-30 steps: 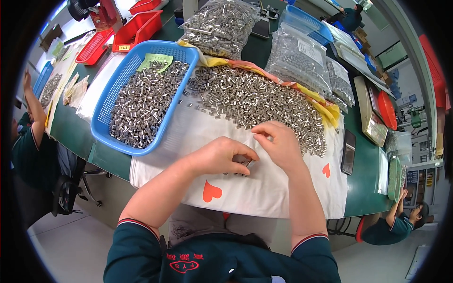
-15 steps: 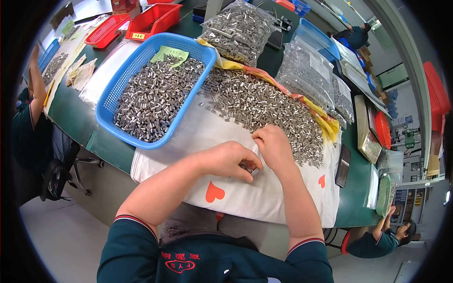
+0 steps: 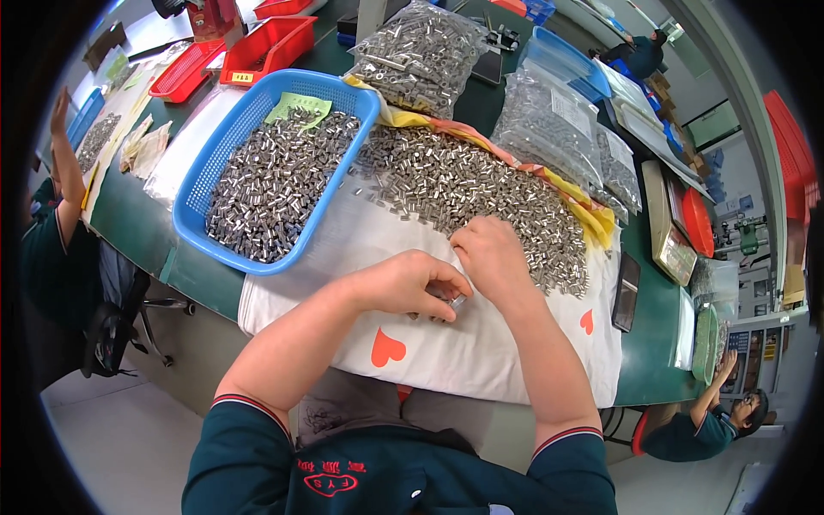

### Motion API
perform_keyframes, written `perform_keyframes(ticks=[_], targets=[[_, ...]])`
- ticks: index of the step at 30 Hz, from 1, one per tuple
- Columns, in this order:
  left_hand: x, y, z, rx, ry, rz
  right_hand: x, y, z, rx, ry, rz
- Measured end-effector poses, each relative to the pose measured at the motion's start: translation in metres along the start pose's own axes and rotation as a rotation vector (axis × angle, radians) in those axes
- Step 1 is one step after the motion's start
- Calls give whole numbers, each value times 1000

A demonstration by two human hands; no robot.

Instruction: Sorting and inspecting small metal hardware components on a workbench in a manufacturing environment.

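Left hand [image 3: 416, 283]: thumb and fingers curled around a few small silver metal cylinders [image 3: 457, 301], partly hidden by the palm.
Right hand [image 3: 493, 257]: just beside the left; fingers bent in, tips together. Cannot tell whether a piece is pinched.
White cloth with red hearts [image 3: 481, 365]: beneath both hands, laid over the green table [image 3: 648, 369].
Heap of loose silver metal cylinders [image 3: 489, 189]: directly beyond the right hand, spreading to its right.
Blue perforated plastic basket [image 3: 185, 210]: left of and beyond the left hand, filled with similar cylinders; pale green paper slip [image 3: 296, 109] on top.
Dark flat rectangular phone [image 3: 627, 292]: well to the right of the right hand.
Twisted yellow-orange cloth strip [image 3: 515, 163]: past the heap, along its far edge.
Clear plastic bags of metal parts [image 3: 421, 56]: beyond the strip, farther from both hands.
Red plastic bins [image 3: 296, 39]: beyond the basket, far left of the left hand.
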State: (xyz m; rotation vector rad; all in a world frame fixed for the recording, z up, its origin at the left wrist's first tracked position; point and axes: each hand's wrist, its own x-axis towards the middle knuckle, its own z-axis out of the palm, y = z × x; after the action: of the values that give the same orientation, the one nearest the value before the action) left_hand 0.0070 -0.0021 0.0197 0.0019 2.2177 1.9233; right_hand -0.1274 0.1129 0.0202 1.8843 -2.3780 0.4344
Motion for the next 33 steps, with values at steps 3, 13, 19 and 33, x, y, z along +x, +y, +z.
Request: perform_keyframes(ticks=[3,13,19,33], targets=[[0,-1,-1,-39,26,-21,-7,-2,-3,81,89,60],[12,-15,-5,-514,275,71,-36,-10,-6,1161,213,418],[14,-17,-3,-527,285,52,-34,-19,-12,966,245,379],[12,-15,2,-393,310,21,-39,-14,-16,897,150,370]])
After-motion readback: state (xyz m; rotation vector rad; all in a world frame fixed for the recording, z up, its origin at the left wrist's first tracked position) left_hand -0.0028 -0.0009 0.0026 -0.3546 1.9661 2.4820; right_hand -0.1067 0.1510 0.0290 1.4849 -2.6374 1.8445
